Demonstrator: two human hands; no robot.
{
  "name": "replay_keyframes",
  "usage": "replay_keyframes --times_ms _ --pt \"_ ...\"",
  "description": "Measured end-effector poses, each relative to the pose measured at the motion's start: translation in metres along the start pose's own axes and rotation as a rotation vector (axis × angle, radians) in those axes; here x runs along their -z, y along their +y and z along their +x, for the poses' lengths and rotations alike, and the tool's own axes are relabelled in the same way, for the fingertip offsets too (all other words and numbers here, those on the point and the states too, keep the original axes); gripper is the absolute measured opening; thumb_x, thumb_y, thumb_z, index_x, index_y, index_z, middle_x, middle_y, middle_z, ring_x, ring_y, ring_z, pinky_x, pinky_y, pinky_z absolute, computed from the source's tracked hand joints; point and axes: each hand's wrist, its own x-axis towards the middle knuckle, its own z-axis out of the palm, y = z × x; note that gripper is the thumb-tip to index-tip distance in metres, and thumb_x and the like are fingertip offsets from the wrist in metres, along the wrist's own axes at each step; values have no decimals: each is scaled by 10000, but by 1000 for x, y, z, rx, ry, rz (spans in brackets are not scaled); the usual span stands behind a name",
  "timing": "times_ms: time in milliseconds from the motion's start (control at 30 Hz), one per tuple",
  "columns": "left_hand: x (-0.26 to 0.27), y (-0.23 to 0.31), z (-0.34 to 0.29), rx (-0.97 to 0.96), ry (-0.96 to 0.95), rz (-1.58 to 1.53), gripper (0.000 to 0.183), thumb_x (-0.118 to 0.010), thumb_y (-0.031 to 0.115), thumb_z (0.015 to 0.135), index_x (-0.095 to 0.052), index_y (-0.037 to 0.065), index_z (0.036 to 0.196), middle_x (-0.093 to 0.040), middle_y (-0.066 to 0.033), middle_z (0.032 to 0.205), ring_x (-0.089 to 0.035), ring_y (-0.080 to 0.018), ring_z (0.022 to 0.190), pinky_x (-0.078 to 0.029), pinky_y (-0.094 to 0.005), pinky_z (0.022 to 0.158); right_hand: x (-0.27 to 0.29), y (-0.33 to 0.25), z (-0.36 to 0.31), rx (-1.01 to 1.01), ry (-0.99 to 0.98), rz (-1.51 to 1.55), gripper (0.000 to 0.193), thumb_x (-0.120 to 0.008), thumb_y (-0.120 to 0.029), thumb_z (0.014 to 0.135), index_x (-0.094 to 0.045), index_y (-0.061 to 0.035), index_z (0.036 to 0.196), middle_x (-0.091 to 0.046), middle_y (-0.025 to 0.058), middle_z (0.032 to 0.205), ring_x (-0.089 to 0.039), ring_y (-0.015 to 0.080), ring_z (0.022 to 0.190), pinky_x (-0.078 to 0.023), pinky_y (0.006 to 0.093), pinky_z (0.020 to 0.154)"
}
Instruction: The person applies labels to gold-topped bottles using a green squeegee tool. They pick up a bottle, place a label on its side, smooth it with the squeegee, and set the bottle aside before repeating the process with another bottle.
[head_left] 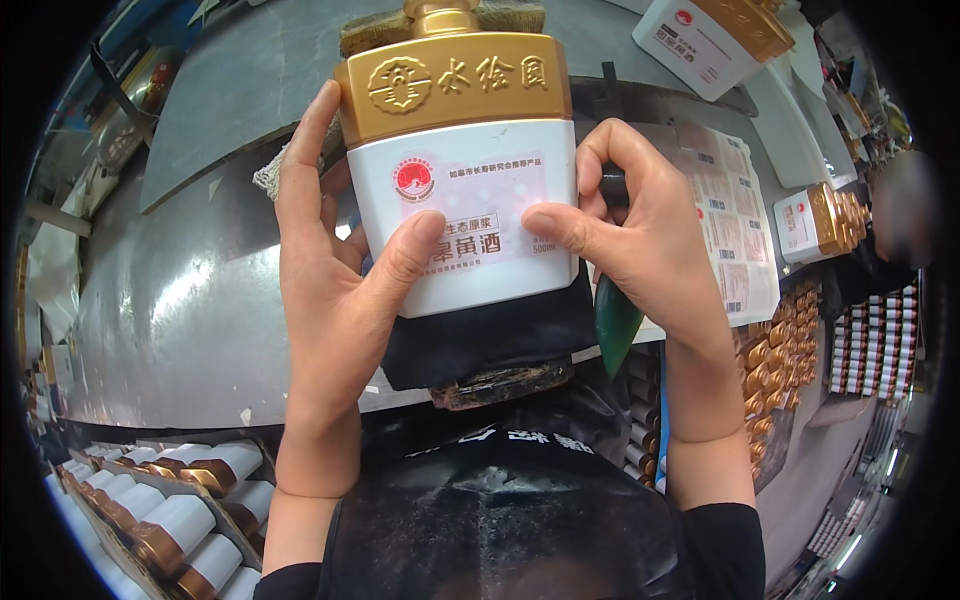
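Observation:
A flat-sided bottle (pixel 480 285), white below and gold with raised characters at the shoulder, leans over a black cloth pad (pixel 500 345) on a wooden block. My left hand (pixel 335 250) grips its left side, fingers behind and thumb on the front. On the other side, my right hand (pixel 640 220) holds the right edge, its thumb pressed on the pale pink label (pixel 490 195). A green pointed blade-like piece (pixel 617 325) sticks out below my right palm, and something black shows between its fingers. Whether these two are one tool, I cannot tell.
A sheet of labels (pixel 735 190) lies to the right on the metal table (pixel 200 300). Similar bottles stand at the upper right (pixel 700 50) and right edge (pixel 800 228). Rows of bottles (pixel 170 520) fill crates at lower left, with more rows (pixel 780 360) at right.

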Motion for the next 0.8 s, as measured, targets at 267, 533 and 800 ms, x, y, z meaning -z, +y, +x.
replay_keyframes --times_ms 267,533,800 --pt "2 -1 0 -71 8 -11 761 -674 164 889 -243 22 1501 -427 -190 1411 -473 -262 1267 -426 -364 1035 0 -3 0 -26 -16 40 367 -808 -160 795 -448 -86 811 -457 -64 704 -421 -16 644 -371 137 549" --pt "3 -3 -1 -98 32 76 637 -568 203 953 -282 1 1485 -408 -177 1433 -436 -254 1304 -383 -379 1070 -6 3 -6 -35 107 297 263 -712 -246 897 -530 -63 850 -495 -33 621 -465 7 575 -374 163 480" --pt "-18 57 -48 -335 -451 661 648 -813 486 686 -648 0 1081 -638 -119 1056 -611 -271 942 -497 -364 829 -8 1 -29 -80 364 619 450 -491 -491 993 -565 -55 911 -463 -32 583 -434 23 456 -369 164 425"
